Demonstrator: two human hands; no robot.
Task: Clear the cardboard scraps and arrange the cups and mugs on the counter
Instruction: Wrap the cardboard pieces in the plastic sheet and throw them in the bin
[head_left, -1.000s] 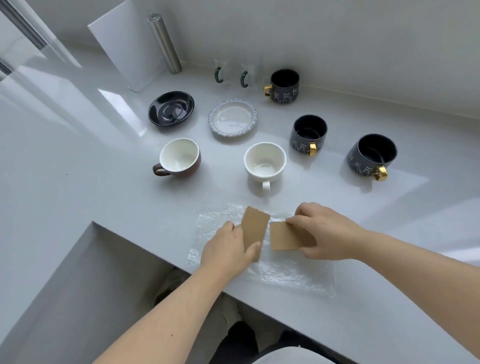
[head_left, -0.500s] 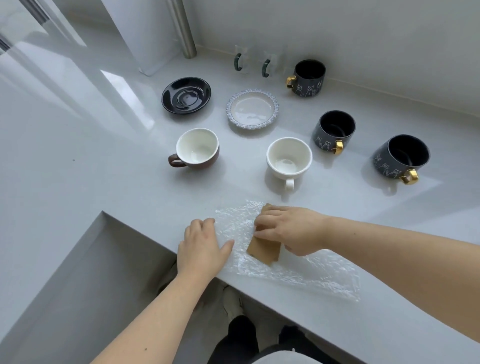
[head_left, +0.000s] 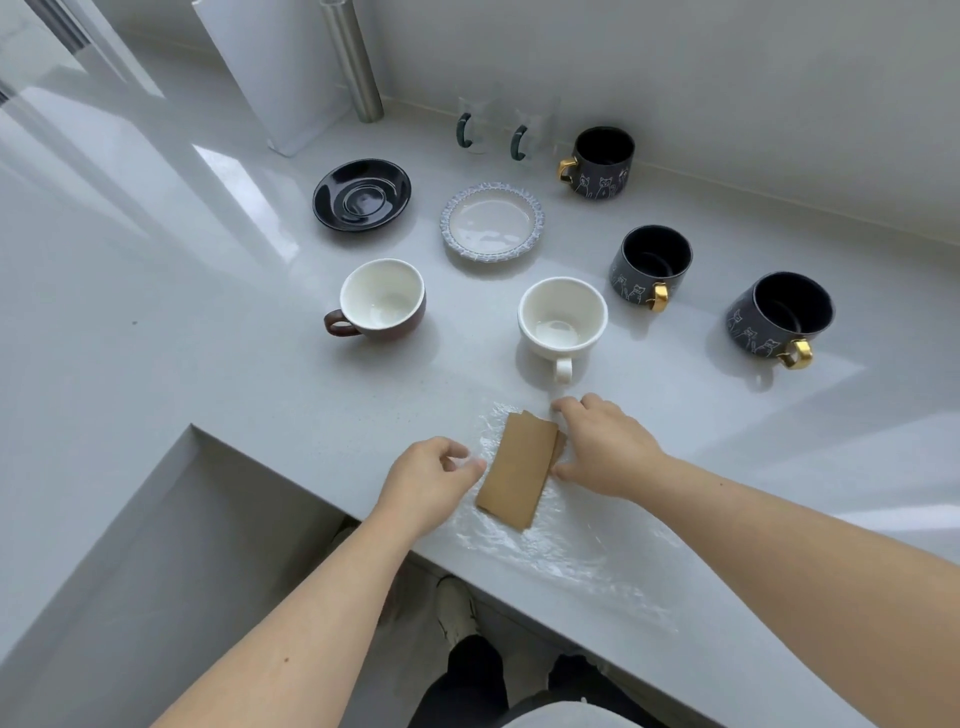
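Two flat brown cardboard scraps (head_left: 519, 470) lay stacked on a crinkled sheet of clear plastic wrap (head_left: 571, 545), between the hands, at the near edge of the pale grey counter (head_left: 234, 374). Right hand (head_left: 605, 449) loosely curled, fingertips against the stack's right edge, not gripping. Left hand (head_left: 428, 480) half open, thumb by the stack's left edge; contact unclear. Beyond the right hand: white cup (head_left: 562, 318), handle toward it. Beyond the left hand: brown cup with white inside (head_left: 382, 300). Farther off: black saucer (head_left: 362, 194), blue-rimmed plate (head_left: 492, 222), three dark gold-handled mugs (head_left: 652, 265).
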